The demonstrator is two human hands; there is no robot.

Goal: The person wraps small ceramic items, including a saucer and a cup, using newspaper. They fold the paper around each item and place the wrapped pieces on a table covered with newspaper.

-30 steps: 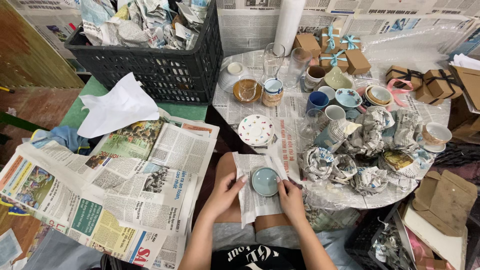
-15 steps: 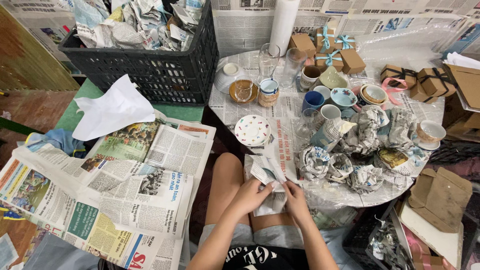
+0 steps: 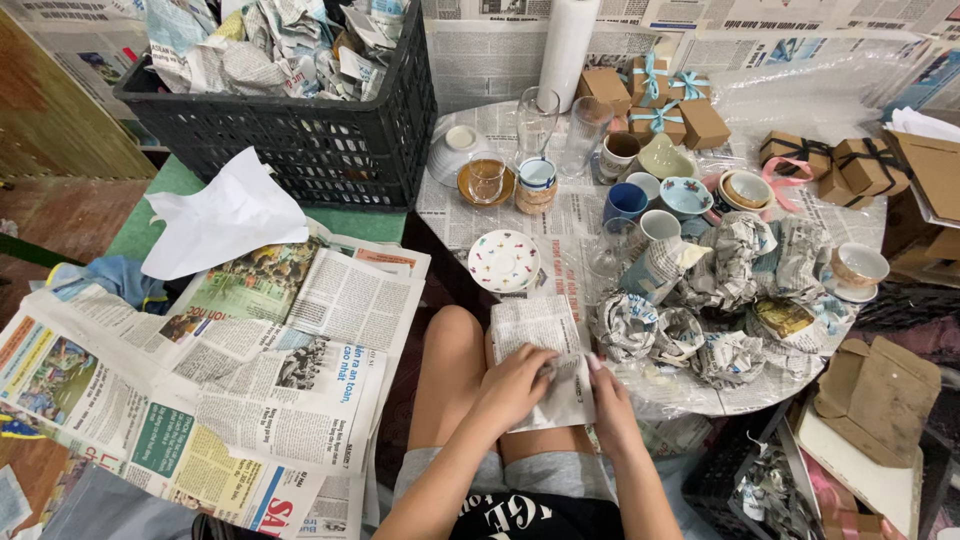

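On my lap lies a newspaper-wrapped bundle (image 3: 545, 355), folded over a small saucer that is now hidden inside. My left hand (image 3: 513, 385) presses on the paper's lower middle, fingers curled over the fold. My right hand (image 3: 608, 395) holds the bundle's right edge. Just beyond the bundle, on the round table (image 3: 470, 215), sits a white spotted saucer (image 3: 504, 261). To the right of my hands lie several newspaper-wrapped pieces (image 3: 690, 320).
A black crate (image 3: 300, 140) full of crumpled newspaper stands at the back left. Spread newspapers (image 3: 230, 370) and white tissue paper (image 3: 225, 215) cover the left. Cups, glasses and bowls (image 3: 640, 190), brown gift boxes (image 3: 660, 100), a paper roll (image 3: 568, 40) and cardboard (image 3: 880, 390) crowd the table.
The blue-green saucer lay open on the paper a second ago. Both hands folded the newspaper over it, and it is now covered.
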